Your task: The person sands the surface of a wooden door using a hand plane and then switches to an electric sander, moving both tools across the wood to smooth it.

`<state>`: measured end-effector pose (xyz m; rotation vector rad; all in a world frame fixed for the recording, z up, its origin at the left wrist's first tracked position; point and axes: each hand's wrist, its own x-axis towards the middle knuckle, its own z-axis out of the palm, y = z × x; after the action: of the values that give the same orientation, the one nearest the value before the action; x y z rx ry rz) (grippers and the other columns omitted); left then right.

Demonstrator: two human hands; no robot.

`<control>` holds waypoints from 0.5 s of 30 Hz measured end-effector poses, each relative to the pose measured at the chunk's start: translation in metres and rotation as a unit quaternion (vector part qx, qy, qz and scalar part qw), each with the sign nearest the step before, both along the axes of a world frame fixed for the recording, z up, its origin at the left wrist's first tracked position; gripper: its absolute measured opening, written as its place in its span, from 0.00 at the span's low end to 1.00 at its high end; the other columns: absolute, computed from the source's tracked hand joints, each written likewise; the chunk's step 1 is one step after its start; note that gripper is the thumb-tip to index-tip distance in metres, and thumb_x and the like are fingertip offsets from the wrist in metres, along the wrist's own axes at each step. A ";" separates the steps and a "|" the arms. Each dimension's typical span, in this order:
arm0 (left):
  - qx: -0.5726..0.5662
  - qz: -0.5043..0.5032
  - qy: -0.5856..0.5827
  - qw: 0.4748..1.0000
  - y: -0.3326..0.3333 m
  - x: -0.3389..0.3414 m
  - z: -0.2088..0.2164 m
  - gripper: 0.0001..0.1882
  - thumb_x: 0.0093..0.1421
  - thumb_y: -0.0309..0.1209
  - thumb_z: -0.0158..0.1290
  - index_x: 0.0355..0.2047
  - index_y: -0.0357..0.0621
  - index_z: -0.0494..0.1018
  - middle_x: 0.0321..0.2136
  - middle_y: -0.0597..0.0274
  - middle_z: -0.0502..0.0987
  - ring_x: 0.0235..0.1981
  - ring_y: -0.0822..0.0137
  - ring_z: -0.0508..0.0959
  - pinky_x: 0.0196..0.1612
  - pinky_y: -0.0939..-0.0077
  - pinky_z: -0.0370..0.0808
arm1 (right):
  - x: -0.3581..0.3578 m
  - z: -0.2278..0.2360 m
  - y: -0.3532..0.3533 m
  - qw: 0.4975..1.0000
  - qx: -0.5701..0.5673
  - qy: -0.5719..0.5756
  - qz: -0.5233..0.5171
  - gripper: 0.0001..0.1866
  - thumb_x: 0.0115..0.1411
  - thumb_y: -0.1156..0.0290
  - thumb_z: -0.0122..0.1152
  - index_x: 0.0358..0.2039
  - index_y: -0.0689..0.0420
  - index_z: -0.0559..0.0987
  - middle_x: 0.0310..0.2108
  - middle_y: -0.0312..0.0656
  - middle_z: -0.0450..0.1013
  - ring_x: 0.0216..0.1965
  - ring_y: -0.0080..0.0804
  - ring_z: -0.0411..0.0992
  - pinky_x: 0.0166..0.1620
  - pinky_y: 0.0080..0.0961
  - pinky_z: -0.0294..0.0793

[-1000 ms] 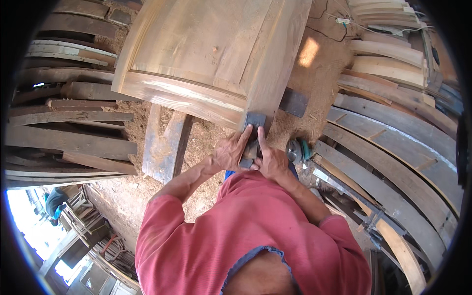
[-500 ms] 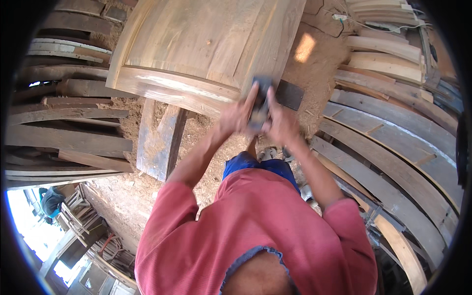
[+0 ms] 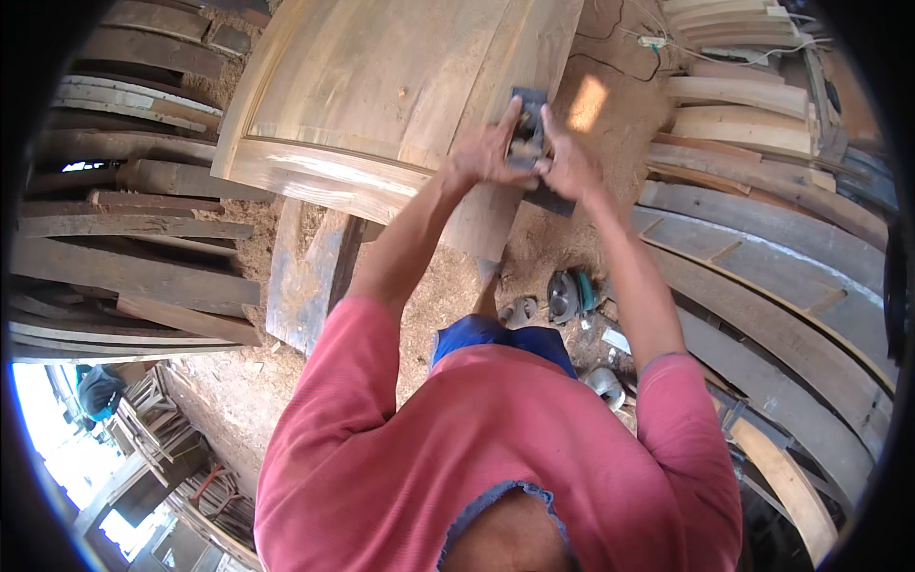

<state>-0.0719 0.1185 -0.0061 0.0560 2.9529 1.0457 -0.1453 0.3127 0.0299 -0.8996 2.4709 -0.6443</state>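
Note:
A dark hand plane [image 3: 528,99] lies on the right-hand edge strip of a large panelled wooden door [image 3: 381,86]. My left hand [image 3: 483,151] grips the plane's left side, its index finger stretched forward along the body. On the opposite side my right hand [image 3: 570,164] clasps it, with one finger likewise pointing forward. Pale shavings show in the plane's middle opening. Beneath the door's near end is a worn wooden block [image 3: 310,267], and a dark piece of wood [image 3: 551,200] sticks out under its right edge.
Stacked boards [image 3: 133,262] line the left side, and more planks [image 3: 762,248] fill the right. A round-bladed power tool [image 3: 569,296] and a metal can [image 3: 604,386] stand on the shaving-covered floor. A cable with a white socket strip [image 3: 652,42] runs at the upper right.
Both hands have pushed the plane forward and slightly right along the door's edge strip. The near end of that strip and the power tool on the floor have come into sight.

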 end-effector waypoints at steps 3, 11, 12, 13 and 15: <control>-0.017 0.009 -0.032 0.999 0.031 0.114 0.004 0.75 0.46 0.76 0.60 0.75 0.29 0.41 0.48 0.37 0.82 0.34 0.40 0.86 0.39 0.52 0.84 | 0.102 0.016 0.030 0.998 0.011 -0.066 0.011 0.61 0.54 0.66 0.71 0.79 0.48 0.39 0.43 0.59 0.81 0.43 0.61 0.80 0.47 0.51 0.80; 0.053 -0.006 -0.087 0.995 0.020 0.089 0.015 0.70 0.47 0.64 0.66 0.76 0.33 0.43 0.51 0.33 0.79 0.49 0.38 0.82 0.54 0.54 0.80 | 0.088 0.004 0.024 0.987 -0.084 -0.133 -0.039 0.57 0.53 0.69 0.69 0.78 0.54 0.45 0.54 0.60 0.77 0.51 0.54 0.79 0.52 0.43 0.79; 0.083 -0.004 0.029 0.996 -0.004 0.040 0.011 0.72 0.43 0.67 0.67 0.75 0.32 0.46 0.49 0.35 0.81 0.48 0.38 0.82 0.54 0.55 0.79 | 0.040 0.029 -0.007 0.986 -0.032 -0.150 -0.056 0.53 0.55 0.70 0.67 0.77 0.51 0.50 0.57 0.61 0.75 0.55 0.55 0.77 0.56 0.42 0.77; 0.018 -0.009 0.032 0.999 -0.011 -0.018 0.007 0.73 0.44 0.71 0.65 0.74 0.31 0.47 0.49 0.37 0.82 0.48 0.39 0.83 0.53 0.55 0.80 | -0.012 0.015 -0.012 0.998 -0.029 -0.028 -0.055 0.51 0.56 0.69 0.65 0.77 0.50 0.50 0.55 0.62 0.75 0.54 0.56 0.77 0.55 0.42 0.77; -0.003 -0.013 -0.012 1.000 0.001 -0.076 0.005 0.73 0.44 0.73 0.63 0.74 0.30 0.47 0.49 0.36 0.81 0.47 0.39 0.83 0.51 0.55 0.81 | -0.081 -0.004 -0.001 0.997 -0.012 0.057 -0.042 0.50 0.58 0.67 0.66 0.77 0.47 0.50 0.50 0.61 0.78 0.49 0.57 0.78 0.52 0.45 0.78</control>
<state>-0.1478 0.1200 -0.0007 0.0820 2.9253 1.0260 -0.2261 0.3114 0.0263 -0.8679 2.6188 -0.6708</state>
